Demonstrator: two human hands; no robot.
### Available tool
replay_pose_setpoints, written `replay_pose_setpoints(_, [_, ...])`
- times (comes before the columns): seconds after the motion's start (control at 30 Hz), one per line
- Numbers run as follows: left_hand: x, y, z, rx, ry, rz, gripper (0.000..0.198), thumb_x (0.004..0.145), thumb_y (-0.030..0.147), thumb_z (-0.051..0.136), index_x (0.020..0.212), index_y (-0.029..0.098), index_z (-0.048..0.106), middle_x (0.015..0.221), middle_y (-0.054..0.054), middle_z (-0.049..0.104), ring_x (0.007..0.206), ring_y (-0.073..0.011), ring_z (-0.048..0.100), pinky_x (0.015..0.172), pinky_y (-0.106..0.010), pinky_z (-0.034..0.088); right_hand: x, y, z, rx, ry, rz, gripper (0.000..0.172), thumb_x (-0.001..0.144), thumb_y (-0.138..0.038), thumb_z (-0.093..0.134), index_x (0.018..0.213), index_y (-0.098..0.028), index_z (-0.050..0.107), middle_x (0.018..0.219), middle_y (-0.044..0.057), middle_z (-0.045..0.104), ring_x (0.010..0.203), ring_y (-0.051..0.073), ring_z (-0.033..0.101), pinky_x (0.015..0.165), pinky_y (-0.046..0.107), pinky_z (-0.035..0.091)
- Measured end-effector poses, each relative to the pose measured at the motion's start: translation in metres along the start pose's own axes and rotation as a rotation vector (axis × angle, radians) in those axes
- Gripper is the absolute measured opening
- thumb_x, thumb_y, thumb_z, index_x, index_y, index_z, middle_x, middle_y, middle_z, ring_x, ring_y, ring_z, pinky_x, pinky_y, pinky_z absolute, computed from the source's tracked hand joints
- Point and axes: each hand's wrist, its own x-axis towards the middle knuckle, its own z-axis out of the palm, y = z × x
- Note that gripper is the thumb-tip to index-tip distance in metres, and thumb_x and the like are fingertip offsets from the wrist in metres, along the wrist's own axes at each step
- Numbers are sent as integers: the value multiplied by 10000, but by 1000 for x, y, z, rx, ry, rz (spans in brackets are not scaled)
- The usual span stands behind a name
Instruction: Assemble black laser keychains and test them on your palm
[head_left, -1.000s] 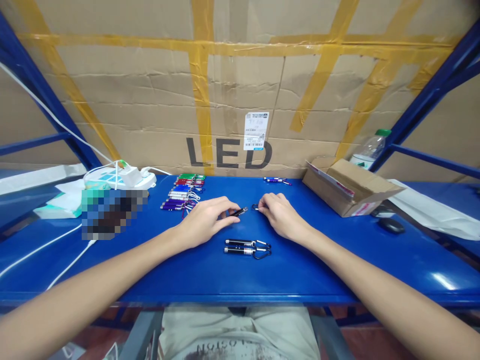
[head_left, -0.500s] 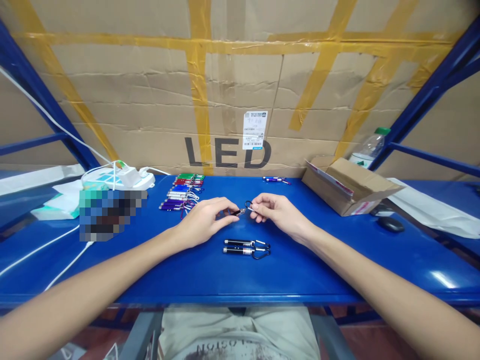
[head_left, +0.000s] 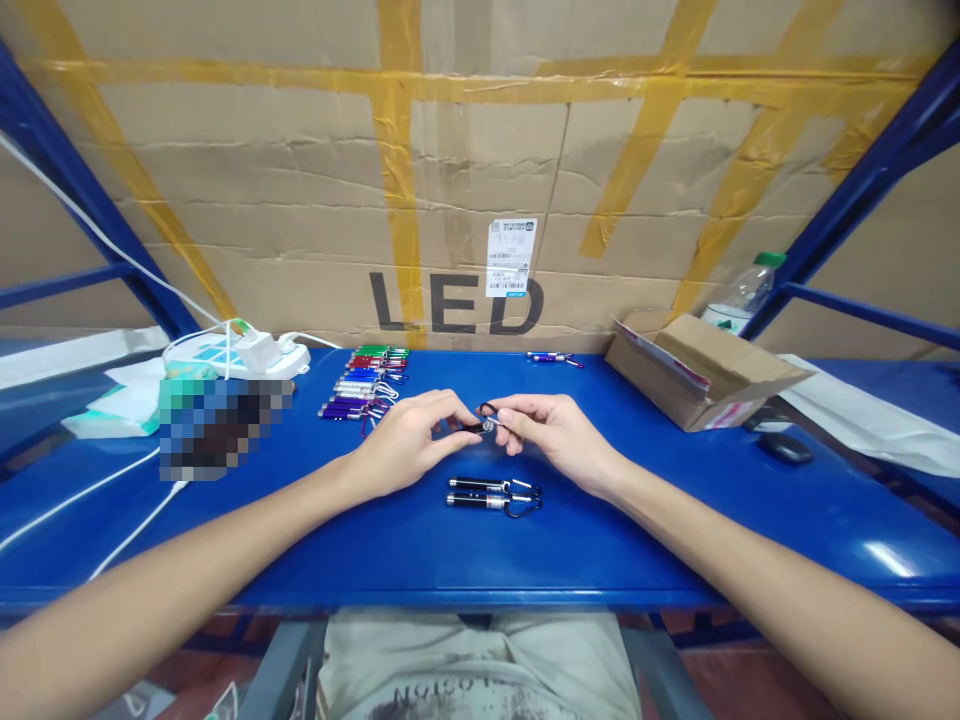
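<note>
Leftward comes the bare right hand, carrying a small black loop-shaped carabiner clip right up to the left hand's piece, and the gap seen a second ago has all but gone! Bare left hand sits about where it was, thumb and fingertips pinched on a slim, dark, pen-shaped metal light, its silvery end pointing right. Right thumb and forefinger are pinched too, gripping the clip by its silvery bar, the loop standing up beyond the fingertips. Both pieces meet between the hands, just above the glossy blue tabletop; whether the clip is hooked through the end, I can't tell, too small!

Nearer the person, two black pen-shaped lights with black carabiners lie side by side, unmoved. Over by the left hand, rows of green, red, blue, silvery and purple pen-shaped lights, clips to the right. Far back, a purple-blue clipped pair; right of that, an open brown cardboard box.
</note>
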Motion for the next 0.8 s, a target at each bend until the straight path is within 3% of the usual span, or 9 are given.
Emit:
replay_pose_setpoints(0.17, [1, 1, -1, -21, -14, -33, 110, 1025, 291, 723, 1040, 184, 741, 980, -48, 760, 866, -183, 706, 777, -298, 552, -1, 2, 2, 10, 34, 11, 488, 848, -561, 875, 1110, -152, 829, 793, 21, 743, 665, 122, 614, 686, 299, 523])
replay_pose_setpoints(0.33, [0, 2, 0, -44, -19, -31, 99, 1027, 281, 722, 1056, 188, 736, 1015, -44, 781, 922, -189, 744, 859, -302, 571, -2, 1, 3, -2, 51, 15, 488, 858, -560, 862, 1135, -159, 833, 799, 25, 735, 678, 136, 602, 708, 318, 527])
replay_pose_setpoints(0.8, [-2, -2, 5, -51, -22, -82, 132, 1033, 327, 710, 1020, 196, 723, 1008, -46, 806, 930, -203, 776, 850, -291, 595, -2, 2, 3, -50, 14, 30, 466, 860, -573, 851, 1069, -157, 848, 790, 25, 721, 667, 132, 589, 715, 322, 526])
